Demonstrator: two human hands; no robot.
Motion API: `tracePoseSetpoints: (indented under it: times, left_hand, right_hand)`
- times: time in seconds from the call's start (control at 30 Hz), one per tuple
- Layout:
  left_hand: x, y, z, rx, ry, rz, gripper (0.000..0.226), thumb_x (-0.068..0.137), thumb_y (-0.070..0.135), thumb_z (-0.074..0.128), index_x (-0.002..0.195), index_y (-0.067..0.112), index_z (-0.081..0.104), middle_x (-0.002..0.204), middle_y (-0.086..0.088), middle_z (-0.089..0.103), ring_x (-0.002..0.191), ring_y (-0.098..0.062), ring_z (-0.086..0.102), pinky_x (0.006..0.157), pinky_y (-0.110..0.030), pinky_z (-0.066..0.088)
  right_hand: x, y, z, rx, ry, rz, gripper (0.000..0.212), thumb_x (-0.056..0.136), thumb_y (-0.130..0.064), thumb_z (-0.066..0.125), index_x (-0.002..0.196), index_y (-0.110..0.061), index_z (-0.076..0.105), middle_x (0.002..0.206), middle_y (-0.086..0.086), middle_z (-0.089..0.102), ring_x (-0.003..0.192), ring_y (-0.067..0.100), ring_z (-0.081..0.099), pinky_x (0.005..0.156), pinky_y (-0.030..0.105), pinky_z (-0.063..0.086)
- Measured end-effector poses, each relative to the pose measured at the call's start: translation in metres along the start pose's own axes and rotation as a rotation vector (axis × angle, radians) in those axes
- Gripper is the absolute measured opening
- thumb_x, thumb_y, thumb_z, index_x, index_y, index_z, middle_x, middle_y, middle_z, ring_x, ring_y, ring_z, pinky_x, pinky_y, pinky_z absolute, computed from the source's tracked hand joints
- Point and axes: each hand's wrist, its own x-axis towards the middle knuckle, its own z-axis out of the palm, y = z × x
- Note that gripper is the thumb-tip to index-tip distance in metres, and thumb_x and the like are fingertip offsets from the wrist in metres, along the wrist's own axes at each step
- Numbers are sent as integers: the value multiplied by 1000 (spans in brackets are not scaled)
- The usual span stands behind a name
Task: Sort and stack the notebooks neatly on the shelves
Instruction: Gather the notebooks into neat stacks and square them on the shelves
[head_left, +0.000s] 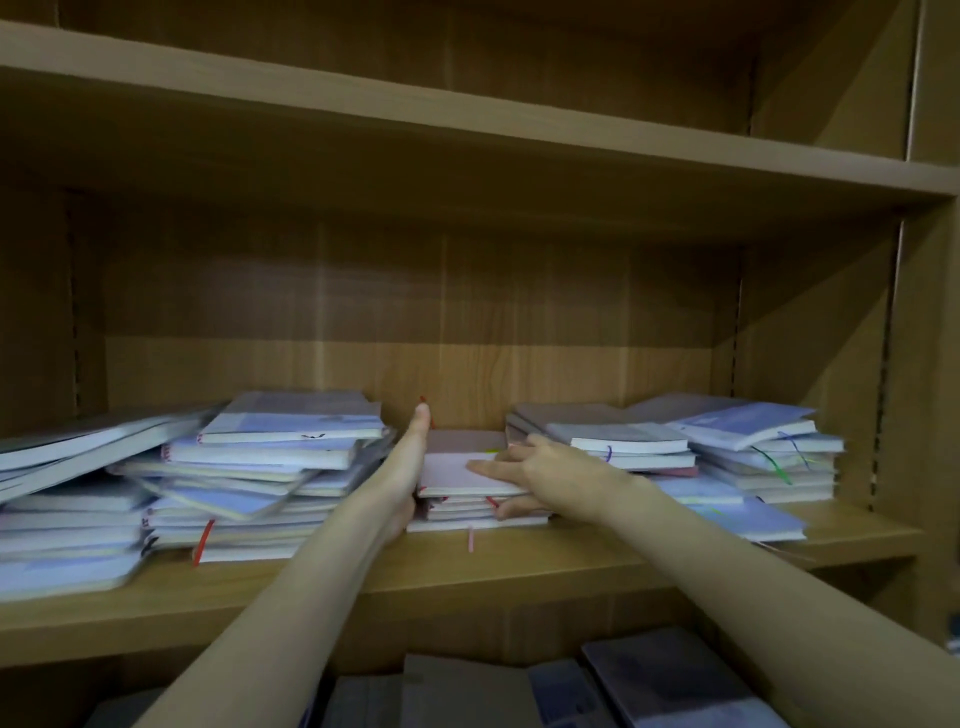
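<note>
Centrally, the small pink stack (470, 493) sits squared between straight left hand (410, 467) fingers pressing its side and the right hand (524, 473), fingers on top, thumb beneath. Beyond either hand, left piles (249, 483) and right piles (727, 452) await tidying.

A person's two bare arms reach into a wooden shelf (571, 564) crowded with notebooks. The left hand (410, 467), fingers straight, stands edge-on against the left side of a small pink stack (457, 499) near the shelf's middle, while the right hand (530, 467) lies across its top notebook, thumb curled under at the stack's right side. Untidy blue stacks (249, 467) crowd the left end; another blue pile (727, 457) fills the right end. Dark notebooks (665, 680) lie on the shelf below.
</note>
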Motion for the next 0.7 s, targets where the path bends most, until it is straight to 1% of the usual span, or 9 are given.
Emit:
tracePoseSetpoints:
  times: [0.1, 0.17, 0.23, 0.3, 0.33, 0.4, 0.47, 0.6, 0.7]
  left_hand:
    - [8, -7, -8, 100, -10, 0, 107, 67, 88, 38, 148, 18, 24, 153, -6, 27, 137, -24, 31, 114, -44, 24]
    - [8, -10, -12, 245, -2, 23, 122, 49, 94, 44, 144, 18, 33, 148, -3, 36, 130, -19, 40, 109, -34, 32]
    - [-9, -6, -10, 469, -5, 140, 82, 83, 69, 44, 144, 15, 34, 145, 0, 38, 124, -14, 43, 94, -12, 37]
    - [-11, -11, -13, 722, 17, 286, 54, 97, 41, 40, 143, 13, 35, 149, -4, 34, 134, -15, 34, 98, -16, 29]
    - [-11, -14, -13, 821, 1, 337, 50, 97, 37, 44, 141, 14, 38, 150, -6, 32, 138, -15, 28, 103, -18, 24]
    - [-12, -16, -10, 953, -66, 384, 49, 93, 35, 54, 137, 15, 46, 149, -7, 34, 139, -15, 27, 106, -18, 22]
    - [-12, -18, -5, 1070, -94, 400, 51, 91, 33, 57, 138, 17, 45, 148, -6, 37, 137, -16, 31, 105, -18, 24]
    - [-14, -17, 0, 1275, -17, 499, 52, 92, 30, 54, 142, 25, 40, 147, -2, 39, 134, -20, 36, 105, -23, 24]
    - [-13, -17, 0, 1327, 19, 525, 51, 91, 30, 54, 141, 26, 41, 146, 0, 42, 132, -20, 40, 104, -25, 28]
  right_hand:
    - [-2, -6, 4, 3, 84, 49, 65, 91, -53, 43, 148, -25, 26, 138, 8, 46, 120, 27, 39, 102, 33, 32]
    - [-13, -10, 2, 52, 166, 77, 61, 90, -53, 47, 139, -17, 42, 131, 10, 51, 119, 26, 44, 98, 35, 37]
    - [-32, -8, -1, 123, 431, 36, 48, 87, -47, 52, 117, -11, 62, 113, 10, 64, 106, 24, 57, 87, 32, 46]
    - [-55, 4, -2, 173, 722, 42, 32, 82, -37, 59, 97, -9, 68, 89, 6, 70, 84, 21, 64, 73, 22, 44]
    - [-65, 13, -4, 231, 735, 88, 28, 80, -31, 64, 96, -8, 68, 90, 7, 70, 83, 22, 64, 74, 21, 40]
    - [-78, 32, -10, 294, 576, 269, 36, 85, -28, 67, 116, -10, 62, 116, 6, 64, 108, 23, 57, 84, 16, 32]
    - [-82, 49, -3, 390, 348, 402, 52, 86, -37, 65, 130, -15, 51, 135, 1, 51, 124, 19, 43, 95, 19, 28]
    - [-66, 46, 2, 557, 266, 488, 58, 85, -48, 61, 132, -16, 48, 132, 0, 54, 119, 17, 50, 93, 25, 37]
    - [-44, 37, 6, 389, 215, 593, 47, 90, -46, 52, 126, -15, 49, 124, 7, 59, 115, 27, 53, 93, 38, 42]
